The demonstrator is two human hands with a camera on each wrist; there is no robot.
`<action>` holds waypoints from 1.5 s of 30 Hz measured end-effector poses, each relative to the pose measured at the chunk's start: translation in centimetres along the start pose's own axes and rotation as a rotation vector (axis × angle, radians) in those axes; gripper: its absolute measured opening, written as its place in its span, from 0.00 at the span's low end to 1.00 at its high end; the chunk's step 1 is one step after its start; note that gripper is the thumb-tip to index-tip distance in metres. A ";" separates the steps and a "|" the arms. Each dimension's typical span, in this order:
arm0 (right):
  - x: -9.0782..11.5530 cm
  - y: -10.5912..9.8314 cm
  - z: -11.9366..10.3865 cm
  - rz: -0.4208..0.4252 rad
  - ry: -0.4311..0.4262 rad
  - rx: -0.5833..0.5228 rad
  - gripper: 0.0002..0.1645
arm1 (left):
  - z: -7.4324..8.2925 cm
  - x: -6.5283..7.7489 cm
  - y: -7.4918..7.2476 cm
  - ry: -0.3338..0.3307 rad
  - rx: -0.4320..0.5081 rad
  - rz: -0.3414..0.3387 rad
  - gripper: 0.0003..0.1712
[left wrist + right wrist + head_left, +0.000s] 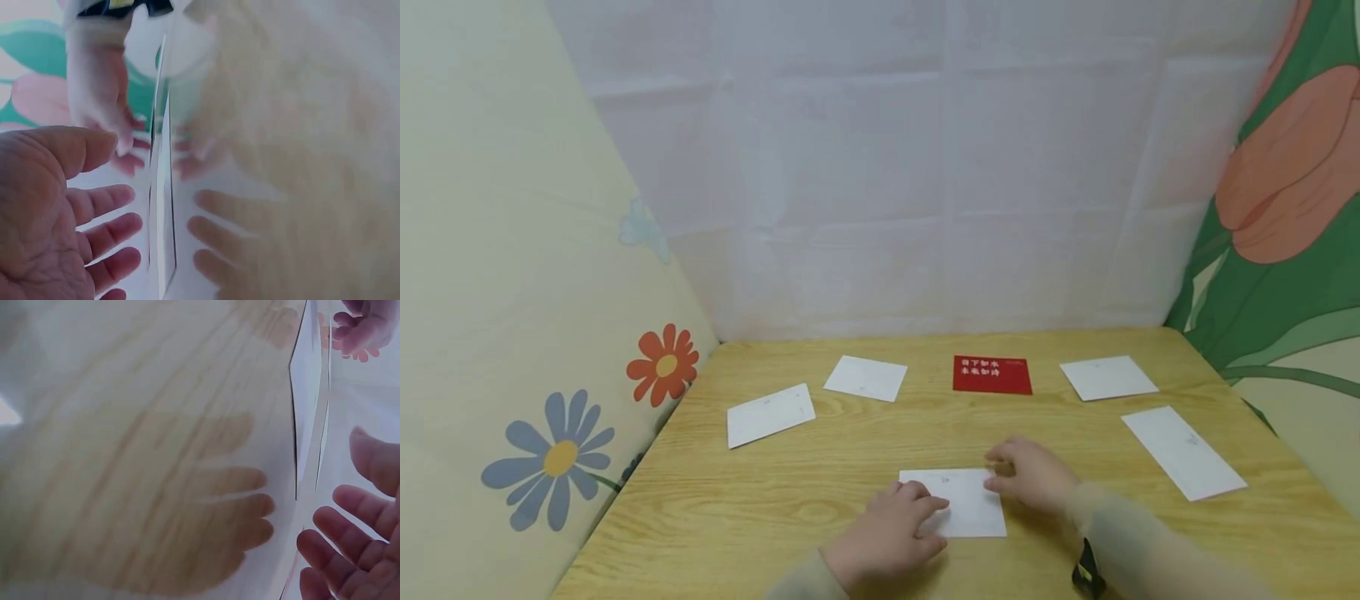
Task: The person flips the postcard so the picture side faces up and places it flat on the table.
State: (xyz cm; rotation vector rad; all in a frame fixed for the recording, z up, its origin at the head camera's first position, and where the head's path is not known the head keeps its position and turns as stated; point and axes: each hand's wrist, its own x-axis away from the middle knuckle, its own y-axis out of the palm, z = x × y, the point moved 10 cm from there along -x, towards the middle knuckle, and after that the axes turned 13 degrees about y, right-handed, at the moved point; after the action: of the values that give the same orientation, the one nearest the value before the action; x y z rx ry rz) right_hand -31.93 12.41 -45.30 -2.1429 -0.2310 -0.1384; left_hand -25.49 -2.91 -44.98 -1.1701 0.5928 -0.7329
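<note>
A white card (973,504) lies on the wooden table near its front, between my two hands. My left hand (891,529) is over the card's left side, its fingers slightly bent and spread. At the right edge of the card is my right hand (1033,475), with thumb and fingers apart. In the left wrist view the fingers (112,234) are loose, and the card (165,212) shows as a thin sliver past them. The right wrist view likewise shows relaxed fingers (350,537) with nothing gripped. Whether the fingertips touch the card is hard to tell.
Around the table (760,517) lie more cards: white ones at far left (771,415), back left (867,377), back right (1108,377) and right (1185,452). A red card (992,375) with white writing lies at the back. A white cloth (865,167) hangs behind.
</note>
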 end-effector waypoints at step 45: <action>-1.6 1.3 1.8 -0.103 0.178 -0.125 0.19 | -9.3 -0.7 -1.0 -0.340 0.300 0.091 0.26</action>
State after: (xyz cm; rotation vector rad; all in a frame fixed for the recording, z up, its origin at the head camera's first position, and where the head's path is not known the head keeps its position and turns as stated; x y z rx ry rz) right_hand -33.24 13.00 -47.61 -2.2271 -0.2334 -0.4105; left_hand -33.03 -8.14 -46.67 -0.9536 0.2392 -0.5093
